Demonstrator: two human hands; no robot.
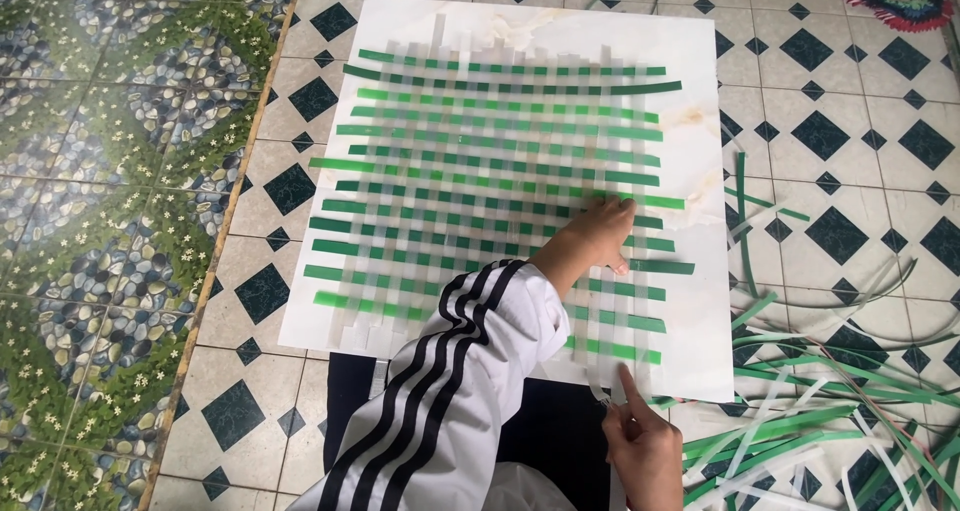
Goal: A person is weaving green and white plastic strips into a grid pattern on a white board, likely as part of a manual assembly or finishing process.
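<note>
The left hand (pixel 600 233), fingers spread flat, presses on the woven mat (pixel 500 191) of green and translucent strips lying on a white board (pixel 700 151). The right hand (pixel 645 446) pinches a translucent strip (pixel 612 386) at the mat's near edge, running lengthwise away from the person. Loose green strips (pixel 830 411) lie scattered on the tiled floor (pixel 850 121) at right

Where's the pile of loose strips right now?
In the head view, the loose strips lie on the tiled floor at lower right, just off the white board's right edge and beside the right hand.
</note>
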